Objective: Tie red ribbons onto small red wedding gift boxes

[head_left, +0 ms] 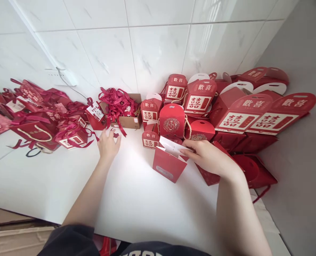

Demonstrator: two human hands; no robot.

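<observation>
My right hand grips the open top edge of a small red gift box that stands on the white table. Its white inner flap is folded up. My left hand reaches forward over the table, fingers curled around a small dark red piece near its fingertips, just in front of a cardboard box full of red ribbons.
Several red gift boxes with handles are piled at the back right against a grey wall. Finished red bags tied with ribbon crowd the left. A white tiled wall stands behind. Flattened cardboard lies below the table's near edge.
</observation>
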